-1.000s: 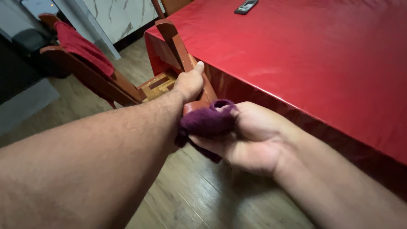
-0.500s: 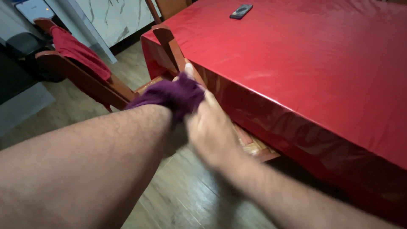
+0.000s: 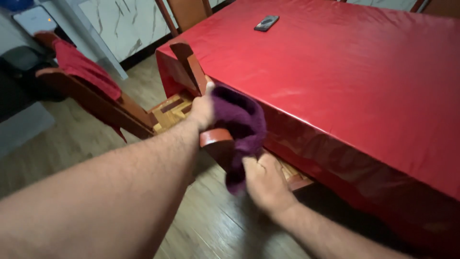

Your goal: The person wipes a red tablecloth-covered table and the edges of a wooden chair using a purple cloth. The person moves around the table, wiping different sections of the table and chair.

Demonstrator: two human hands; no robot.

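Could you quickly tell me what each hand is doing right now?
Left hand: closed on the chair back.
Right hand: gripping the purple cloth draped over that chair.

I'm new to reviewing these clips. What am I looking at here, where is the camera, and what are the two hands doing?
There is no machine: a person wears a camera on the head, looking down at their own bare arms. The left hand grips the top of a wooden chair back pushed against a table under a red cover. The right hand holds the lower end of a dark purple cloth draped over that chair back. A dark phone-like device lies on the table. Another chair with a red cloth stands to the left on the wooden floor.
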